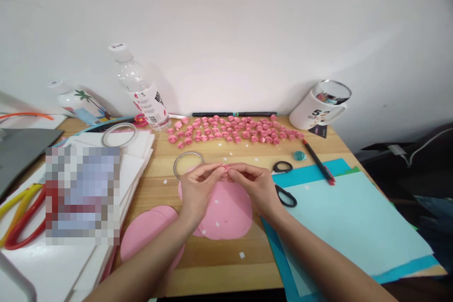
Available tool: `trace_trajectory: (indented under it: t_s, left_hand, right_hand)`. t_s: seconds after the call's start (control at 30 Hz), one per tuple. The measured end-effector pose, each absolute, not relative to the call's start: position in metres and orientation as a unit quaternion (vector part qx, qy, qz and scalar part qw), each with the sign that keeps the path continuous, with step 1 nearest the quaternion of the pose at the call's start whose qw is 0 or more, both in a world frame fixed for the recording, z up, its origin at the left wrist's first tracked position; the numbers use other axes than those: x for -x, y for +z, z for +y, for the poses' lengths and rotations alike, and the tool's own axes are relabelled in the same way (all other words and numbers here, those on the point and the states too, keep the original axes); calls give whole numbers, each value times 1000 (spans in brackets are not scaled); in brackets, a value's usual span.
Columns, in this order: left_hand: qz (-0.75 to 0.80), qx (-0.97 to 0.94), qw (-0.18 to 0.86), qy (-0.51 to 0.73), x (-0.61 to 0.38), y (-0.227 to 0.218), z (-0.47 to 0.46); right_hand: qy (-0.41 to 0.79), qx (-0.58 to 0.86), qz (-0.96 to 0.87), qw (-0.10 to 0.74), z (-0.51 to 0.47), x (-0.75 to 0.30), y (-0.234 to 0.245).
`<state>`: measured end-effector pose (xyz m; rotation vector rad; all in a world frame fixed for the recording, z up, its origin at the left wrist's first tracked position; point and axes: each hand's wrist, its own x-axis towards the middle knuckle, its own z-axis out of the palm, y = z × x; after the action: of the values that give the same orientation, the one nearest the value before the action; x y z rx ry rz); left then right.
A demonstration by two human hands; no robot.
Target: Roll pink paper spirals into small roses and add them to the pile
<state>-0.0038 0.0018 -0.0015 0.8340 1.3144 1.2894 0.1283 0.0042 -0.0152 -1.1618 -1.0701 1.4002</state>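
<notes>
Between the fingertips of both hands is a small rolled pink paper flower. My left hand pinches it from the left, and my right hand pinches it from the right. Below them lie pink paper circles, with small white scraps on top. More pink circles lie partly under my left forearm. Behind the hands, many rolled pink paper flowers spread in rows along the back of the table. A roll of tape lies just behind my left hand. Black-handled scissors are beside my right hand, partly hidden.
Blue paper sheets cover the table's right side, with a pen across their far edge. A mug and a plastic bottle stand by the wall. White sheets, another tape roll and red-yellow scissors are left.
</notes>
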Motion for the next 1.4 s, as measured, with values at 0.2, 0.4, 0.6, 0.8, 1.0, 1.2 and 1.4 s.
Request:
trace_trajectory:
  t_s: [0.2, 0.4, 0.6, 0.8, 1.0, 1.2, 1.4]
  left_hand:
    - [530, -406, 509, 543, 5, -6, 1]
    - [528, -517, 417, 529, 3, -4, -4]
    - [515, -599, 313, 528, 3, -5, -5]
    - [519, -600, 320, 518, 2, -9, -5]
    - [532, -579, 315, 531, 1, -10, -5]
    - [523, -587, 328, 524, 1, -15, -4]
    - [497, -568, 382, 533, 0, -19, -5]
  right_hand:
    - [548, 482, -457, 508, 5, -128, -19]
    - [530, 491, -463, 513, 3, -126, -17]
    - [510, 517, -468, 504, 3, -127, -17]
    - [473, 542, -485, 498, 1, -127, -16]
    - [360, 554, -581, 475, -2, -125, -13]
    - [431, 576, -516, 465, 1, -123, -13]
    - [433, 592, -489, 472, 2, -123, -12]
